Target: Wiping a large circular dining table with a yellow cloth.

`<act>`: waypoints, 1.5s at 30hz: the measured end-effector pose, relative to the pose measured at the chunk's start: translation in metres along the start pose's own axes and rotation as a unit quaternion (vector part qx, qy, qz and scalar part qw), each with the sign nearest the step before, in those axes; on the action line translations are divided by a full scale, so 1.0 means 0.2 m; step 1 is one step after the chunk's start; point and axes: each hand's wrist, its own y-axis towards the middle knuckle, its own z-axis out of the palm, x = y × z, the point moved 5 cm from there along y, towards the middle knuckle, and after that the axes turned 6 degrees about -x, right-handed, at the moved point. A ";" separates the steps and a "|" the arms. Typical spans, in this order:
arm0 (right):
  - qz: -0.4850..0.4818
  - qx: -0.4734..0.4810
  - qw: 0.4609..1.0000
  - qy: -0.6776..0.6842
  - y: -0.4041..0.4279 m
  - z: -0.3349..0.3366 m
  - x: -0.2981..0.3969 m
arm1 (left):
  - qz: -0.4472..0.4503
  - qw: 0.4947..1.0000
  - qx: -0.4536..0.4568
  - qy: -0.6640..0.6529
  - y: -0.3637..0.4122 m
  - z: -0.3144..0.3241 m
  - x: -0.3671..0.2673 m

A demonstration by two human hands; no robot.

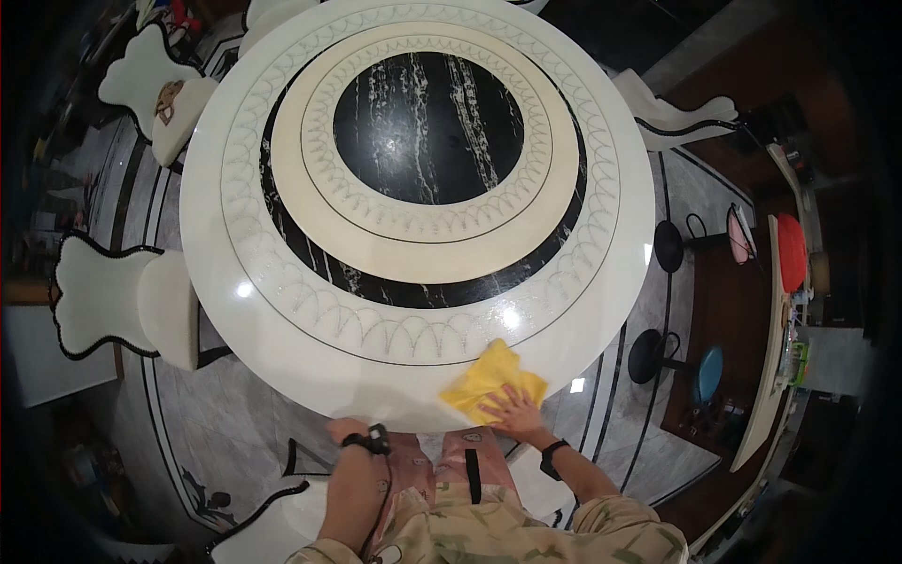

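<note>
A yellow cloth [486,377] lies spread at the near right edge of a round white stone dining table [317,384]. My right hand [513,412] rests on the cloth with its fingers spread, pressing it against the tabletop. My left hand [347,428] is at the near edge of the table, left of the cloth; its fingers are partly hidden, and what they do cannot be told. A round turntable with a cream rim [423,264] and a black marble centre [428,130] sits on the table. Wet-looking streaks shine on the white surface near its patterned ring.
White upholstered chairs with black trim stand at the left [165,303], upper left [134,77], upper right [676,116] and close by at the lower left [282,525]. A brown item lies on the upper left chair. Bar stools [707,374] stand by a long counter [764,395] at the right.
</note>
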 end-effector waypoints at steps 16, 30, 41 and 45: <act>0.355 -0.203 0.913 0.016 1.27 -0.19 0.45 | 0.067 0.958 -0.040 0.274 0.30 -0.45 0.05; 0.312 -0.133 0.940 0.043 0.11 0.15 0.48 | 0.148 0.910 0.034 0.385 0.34 -0.51 0.04; 0.590 -0.313 0.744 -0.006 0.54 -0.15 -0.33 | 0.111 0.956 0.005 0.271 0.13 -0.70 0.01; 0.499 -0.312 0.808 0.029 1.05 -0.28 -0.04 | 0.089 0.972 0.029 0.216 0.42 -0.51 0.14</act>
